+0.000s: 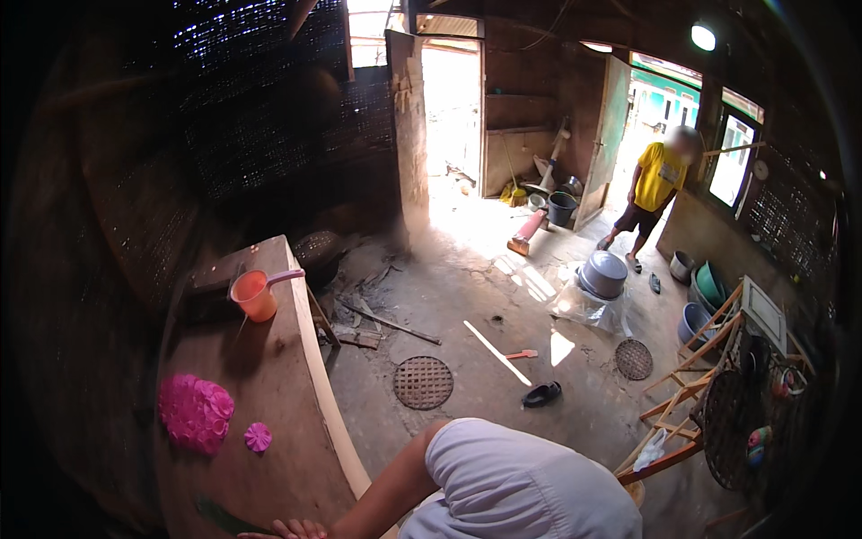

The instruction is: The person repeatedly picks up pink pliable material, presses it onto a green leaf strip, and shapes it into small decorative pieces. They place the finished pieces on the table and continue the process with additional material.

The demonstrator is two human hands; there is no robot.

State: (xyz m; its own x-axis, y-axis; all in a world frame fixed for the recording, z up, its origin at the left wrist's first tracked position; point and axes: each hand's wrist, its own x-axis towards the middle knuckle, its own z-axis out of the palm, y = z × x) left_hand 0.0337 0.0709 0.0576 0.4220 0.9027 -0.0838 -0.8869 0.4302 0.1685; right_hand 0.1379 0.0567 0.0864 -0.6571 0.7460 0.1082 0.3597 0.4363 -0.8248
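My right arm reaches left over a wooden table [296,377]. At the lower edge of the view my right hand [300,528] is partly cut off, its fingers bent beside a green leaf [225,515]. Whether the hand holds anything I cannot tell. My left hand is out of view. A cluster of bright pink flower-shaped cups [196,414] sits on the tabletop. Beside it lies a single pink fluted cup [258,437]. Farther along the table stands an orange plastic dipper [254,296], its handle pointing right.
A person in a yellow shirt [654,178] stands by the open door. On the floor are a round woven mat [423,383], a black shoe [541,395], an upturned grey basin [602,275] on plastic, and sticks [387,320]. A wooden rack [720,337] stands at right.
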